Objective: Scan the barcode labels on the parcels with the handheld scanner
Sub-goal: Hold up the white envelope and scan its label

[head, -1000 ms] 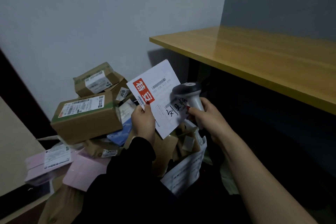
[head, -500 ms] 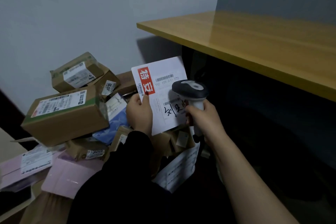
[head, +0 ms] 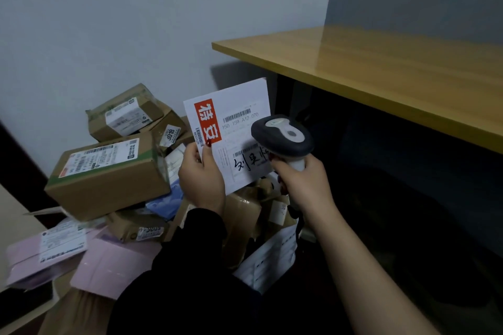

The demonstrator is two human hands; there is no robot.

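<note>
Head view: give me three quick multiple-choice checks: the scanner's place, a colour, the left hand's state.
1. The handheld scanner is: A) in front of the lower right of the white envelope; B) lying on the desk; C) resting on the parcel pile.
2. The envelope's printed block is: A) green; B) red; C) blue.
3. The left hand: A) hangs open; B) grips a brown box; C) pinches the envelope.
Answers: 1 A, its head overlaps the handwritten label, with the right hand gripping it; 2 B, red with white characters; 3 C, it clamps the envelope's lower left edge.
</note>
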